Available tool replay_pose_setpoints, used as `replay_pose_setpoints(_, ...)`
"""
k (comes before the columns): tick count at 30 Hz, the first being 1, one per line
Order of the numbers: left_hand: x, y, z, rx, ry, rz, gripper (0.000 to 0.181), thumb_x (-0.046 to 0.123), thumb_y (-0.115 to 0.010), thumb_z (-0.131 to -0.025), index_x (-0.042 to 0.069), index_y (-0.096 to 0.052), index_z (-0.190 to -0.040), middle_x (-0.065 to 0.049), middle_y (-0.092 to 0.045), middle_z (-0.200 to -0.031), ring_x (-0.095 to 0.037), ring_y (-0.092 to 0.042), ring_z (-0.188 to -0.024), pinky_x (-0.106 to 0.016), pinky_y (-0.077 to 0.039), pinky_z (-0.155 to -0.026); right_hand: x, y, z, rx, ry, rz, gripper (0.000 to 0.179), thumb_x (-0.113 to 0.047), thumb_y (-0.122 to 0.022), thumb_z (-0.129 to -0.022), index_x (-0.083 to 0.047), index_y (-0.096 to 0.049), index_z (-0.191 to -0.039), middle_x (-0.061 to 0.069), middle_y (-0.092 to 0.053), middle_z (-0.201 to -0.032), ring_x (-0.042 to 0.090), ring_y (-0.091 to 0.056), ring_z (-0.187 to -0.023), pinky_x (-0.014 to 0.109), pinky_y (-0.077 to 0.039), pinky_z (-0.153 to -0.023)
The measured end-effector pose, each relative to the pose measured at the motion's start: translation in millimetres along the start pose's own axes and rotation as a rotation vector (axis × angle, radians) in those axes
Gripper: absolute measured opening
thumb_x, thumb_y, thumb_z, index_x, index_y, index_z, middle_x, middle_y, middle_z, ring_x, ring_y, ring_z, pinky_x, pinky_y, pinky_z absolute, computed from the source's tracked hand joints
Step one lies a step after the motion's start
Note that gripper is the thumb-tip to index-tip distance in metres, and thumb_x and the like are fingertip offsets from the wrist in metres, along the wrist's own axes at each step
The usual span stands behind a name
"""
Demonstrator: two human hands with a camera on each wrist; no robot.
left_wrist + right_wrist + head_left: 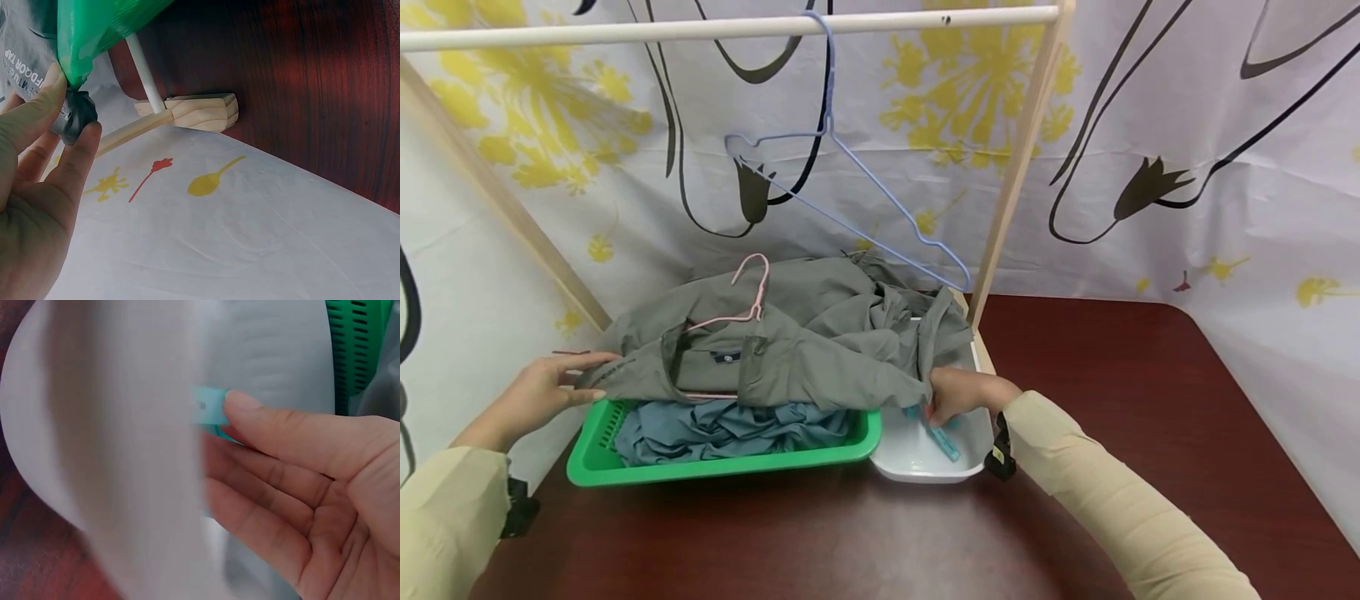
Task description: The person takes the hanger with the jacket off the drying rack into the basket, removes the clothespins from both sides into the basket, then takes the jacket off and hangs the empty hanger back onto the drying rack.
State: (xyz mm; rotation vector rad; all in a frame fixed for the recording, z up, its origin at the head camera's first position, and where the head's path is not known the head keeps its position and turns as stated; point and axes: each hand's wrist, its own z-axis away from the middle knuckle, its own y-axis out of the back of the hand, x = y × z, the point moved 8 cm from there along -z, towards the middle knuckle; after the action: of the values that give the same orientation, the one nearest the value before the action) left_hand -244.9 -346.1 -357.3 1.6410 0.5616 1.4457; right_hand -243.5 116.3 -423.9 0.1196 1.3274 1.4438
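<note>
A grey shirt (820,342) lies spread over a green basket (722,460), with a pink hanger (758,292) inside it, the hook poking out near the collar. My left hand (553,387) pinches the shirt's left edge between thumb and fingers; in the left wrist view, that grey cloth (78,119) carries white lettering. Over the white basin (917,475), my right hand (958,393) pinches a teal clothespin (211,406) between thumb and index finger. Another teal clothespin (946,443) appears below that hand. A pale blurred shape hides part of the right fingers in the right wrist view.
Blue-grey cloth (722,429) lies in the green basket. A blue hanger (880,187) hangs from the white rod (625,32) of a wooden rack (1018,175). Behind stands a floral-print curtain (1150,125). The dark red table (1112,400) extends to the right.
</note>
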Motion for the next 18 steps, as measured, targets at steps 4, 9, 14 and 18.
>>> replay_pose_setpoints(4, 0.1, -1.0, -0.3, -0.010, 0.006, -0.006, 0.049, 0.004, -0.066, -0.082, -0.007, -0.049, -0.127, -0.038, -0.035, -0.129, -0.056, -0.041, -0.106, -0.051, -0.049, -0.072, -2.5, 8.6, 3.5, 0.023, 0.022, 0.055, 0.007, -0.005, -0.073, -0.075, -0.005, -0.067, -0.072, -0.005, -0.059, -0.060, 0.005, -0.047, -0.051, 0.018, -0.039, -0.048)
replay_pose_setpoints(9, -0.2, -1.1, -0.3, -0.012, 0.002, -0.015, 0.049, 0.004, -0.066, -0.083, -0.007, -0.048, -0.128, -0.037, -0.034, -0.129, -0.057, -0.042, -0.105, -0.047, -0.050, -0.071, -13.0, 28.8, 13.0, 0.030, 0.057, 0.045, 0.003, -0.004, -0.070, -0.079, -0.002, -0.070, -0.082, -0.001, -0.064, -0.072, 0.007, -0.057, -0.061, 0.022, -0.047, -0.056)
replay_pose_setpoints(14, 1.3, -0.7, 0.9, -0.004, -0.016, -0.032, 0.050, 0.003, -0.067, -0.081, -0.008, -0.049, -0.127, -0.037, -0.037, -0.127, -0.056, -0.043, -0.105, -0.049, -0.050, -0.073, -28.0, 55.3, 20.7, 0.075, 0.091, 0.066, 0.007, -0.003, -0.069, -0.081, -0.004, -0.071, -0.087, 0.002, -0.066, -0.084, 0.011, -0.061, -0.074, 0.026, -0.051, -0.064)
replay_pose_setpoints(18, 3.0, -0.2, 1.0, 0.006, -0.018, -0.045, 0.050, 0.001, -0.067, -0.080, -0.007, -0.050, -0.126, -0.036, -0.039, -0.127, -0.055, -0.043, -0.105, -0.050, -0.048, -0.074, -41.6, 71.7, 24.3, 0.117, 0.126, 0.073, 0.007, -0.003, -0.069, -0.081, -0.004, -0.070, -0.087, 0.002, -0.066, -0.086, 0.014, -0.063, -0.079, 0.026, -0.051, -0.068)
